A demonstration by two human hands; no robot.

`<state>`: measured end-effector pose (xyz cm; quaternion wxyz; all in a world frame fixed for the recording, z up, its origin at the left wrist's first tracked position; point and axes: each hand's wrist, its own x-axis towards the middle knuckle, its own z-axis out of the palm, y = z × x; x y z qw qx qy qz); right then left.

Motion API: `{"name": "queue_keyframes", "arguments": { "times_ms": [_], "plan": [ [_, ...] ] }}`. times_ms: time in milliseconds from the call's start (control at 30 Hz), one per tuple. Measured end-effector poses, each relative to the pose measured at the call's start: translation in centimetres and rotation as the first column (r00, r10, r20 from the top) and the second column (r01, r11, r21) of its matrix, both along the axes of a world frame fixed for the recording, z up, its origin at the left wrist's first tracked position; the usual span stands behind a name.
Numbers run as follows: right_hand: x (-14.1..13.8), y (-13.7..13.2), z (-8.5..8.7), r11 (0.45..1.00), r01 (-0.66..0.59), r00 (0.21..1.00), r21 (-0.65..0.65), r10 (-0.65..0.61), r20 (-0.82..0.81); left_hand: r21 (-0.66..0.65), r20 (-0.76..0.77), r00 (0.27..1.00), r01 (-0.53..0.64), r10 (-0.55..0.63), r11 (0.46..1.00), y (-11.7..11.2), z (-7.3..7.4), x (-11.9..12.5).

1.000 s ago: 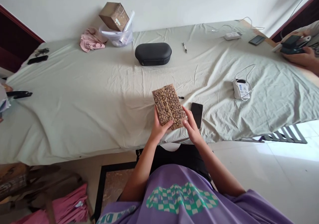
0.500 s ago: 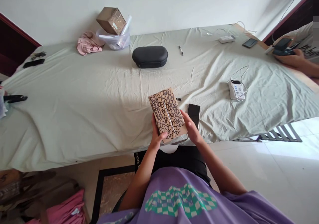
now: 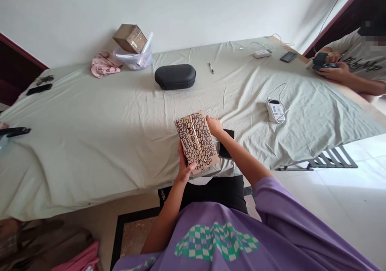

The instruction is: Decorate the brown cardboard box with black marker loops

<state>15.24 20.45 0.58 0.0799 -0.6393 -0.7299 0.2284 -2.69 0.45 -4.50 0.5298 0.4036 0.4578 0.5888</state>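
A small cardboard box (image 3: 197,142), covered in black hand-drawn loops with a pale seam along its top, is tilted at the table's front edge. My left hand (image 3: 183,167) grips its lower left side, thumb over the near corner. Beside the box's upper right edge is my right hand (image 3: 214,125), its fingers curled closed. Whatever the right hand holds, if anything, is hidden behind the fingers and the box. Partly under my right forearm lies a dark phone (image 3: 226,150).
On the cloth-covered table (image 3: 120,142) are a black oval case (image 3: 175,77), a pen (image 3: 210,68), a white corded device (image 3: 276,111) and a plastic tub (image 3: 141,61) bearing another carton (image 3: 129,37). At the far right, another person's hands (image 3: 337,70) hold a dark object.
My right hand has left the box's right side and moved forward to where a black pen tip showed; that tip is now out of sight. My left hand keeps its grip.
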Motion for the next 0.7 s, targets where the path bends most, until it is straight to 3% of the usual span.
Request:
{"name": "queue_keyframes", "arguments": {
  "times_ms": [200, 400, 700],
  "plan": [
    [1.5, 0.5, 0.2, 0.995, 0.052, 0.988, -0.085, -0.063, -0.142, 0.053, 0.025, 0.999, -0.024, 0.023, 0.998, -0.3, -0.1, 0.2],
    [2.2, 0.2, 1.2, 0.972, 0.081, 0.934, -0.219, -0.151, -0.324, -0.019, 0.1, 0.995, -0.029, 0.031, 0.999, -0.3, -0.6, -0.1],
    [2.5, -0.8, 1.4, 0.931, 0.159, 0.872, -0.329, -0.289, -0.396, 0.017, 0.129, 0.992, -0.008, 0.005, 1.0, -0.1, 0.1, 0.2]
  ]
}}
